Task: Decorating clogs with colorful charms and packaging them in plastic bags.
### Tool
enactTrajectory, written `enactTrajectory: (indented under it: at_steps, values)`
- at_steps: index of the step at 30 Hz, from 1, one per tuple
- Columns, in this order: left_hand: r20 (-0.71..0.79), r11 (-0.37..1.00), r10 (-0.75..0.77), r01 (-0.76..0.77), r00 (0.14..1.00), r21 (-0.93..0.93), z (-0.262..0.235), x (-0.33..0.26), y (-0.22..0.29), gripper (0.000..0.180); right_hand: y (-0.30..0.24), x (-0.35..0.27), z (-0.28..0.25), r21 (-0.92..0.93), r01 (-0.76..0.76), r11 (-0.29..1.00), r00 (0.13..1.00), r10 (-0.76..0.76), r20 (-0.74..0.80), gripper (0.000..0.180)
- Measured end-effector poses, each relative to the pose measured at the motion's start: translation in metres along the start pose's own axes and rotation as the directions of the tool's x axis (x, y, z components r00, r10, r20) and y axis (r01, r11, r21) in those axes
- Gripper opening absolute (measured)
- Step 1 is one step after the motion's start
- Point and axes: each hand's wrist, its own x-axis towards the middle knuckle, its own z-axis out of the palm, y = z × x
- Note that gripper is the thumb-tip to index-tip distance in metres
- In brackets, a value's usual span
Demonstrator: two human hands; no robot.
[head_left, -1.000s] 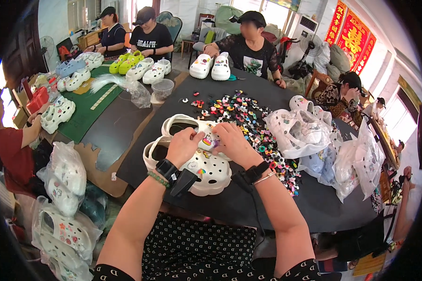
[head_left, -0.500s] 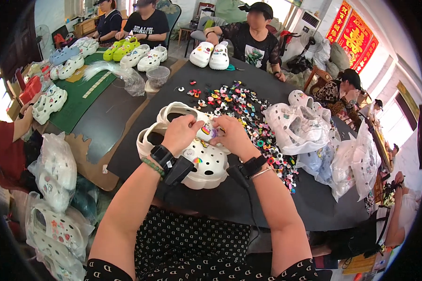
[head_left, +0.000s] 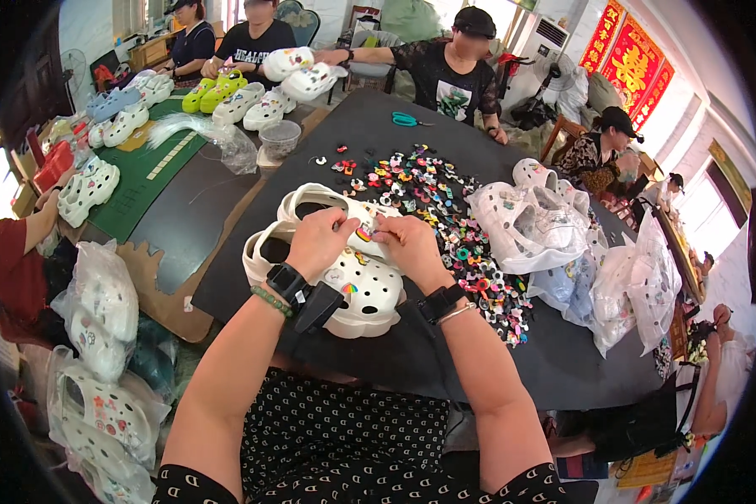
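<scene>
A pair of cream-white foam clogs lies on the black tabletop before me, the near clog (head_left: 363, 301) and the far clog (head_left: 304, 200) side by side. My left hand (head_left: 317, 244) is closed at the far clog's upper, thumb and forefinger beside a rainbow-coloured shoe charm (head_left: 364, 234). Against the same clog's toe, my right hand (head_left: 410, 245) has its fingers bent in a pinch; what lies between the fingertips is hidden. A small rainbow umbrella charm (head_left: 349, 288) and other charms sit in the near clog's holes.
Loose shoe charms (head_left: 428, 189) are heaped beyond and right of my hands. Bagged white clogs (head_left: 529, 223) lie at the right. Across the table a co-worker (head_left: 458, 71) holds out a white pair (head_left: 302, 74) near teal scissors (head_left: 410, 119). Green-matted table (head_left: 155, 189) stands left.
The co-worker opposite has lifted the white clogs off the table and swung them leftward, uncovering the scissors. My hands remain at the far clog; the purple charm between them is now covered.
</scene>
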Motion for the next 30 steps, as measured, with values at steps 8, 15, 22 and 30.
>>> enactTrajectory:
  at_steps: [8,15,22,30]
  values:
    - [-0.042,0.999,0.043,-0.041,0.998,0.034,0.000,-0.002,-0.006,0.035,-0.009,0.000,0.006,0.153,-0.255,0.955,0.966,0.260,-0.011,0.008]
    - [-0.047,0.999,0.025,-0.024,0.999,0.028,0.000,-0.004,0.001,0.036,-0.007,0.005,0.006,0.131,-0.267,0.955,0.961,0.274,-0.046,0.006]
    - [-0.084,0.987,0.139,-0.131,0.987,0.094,0.001,0.001,-0.016,0.031,0.007,0.015,0.026,0.029,-0.233,0.972,0.967,0.234,-0.095,0.013]
    - [-0.069,0.991,0.128,-0.125,0.989,0.056,0.007,0.005,-0.024,0.035,0.001,0.016,0.026,0.117,-0.309,0.944,0.930,0.326,-0.170,0.006]
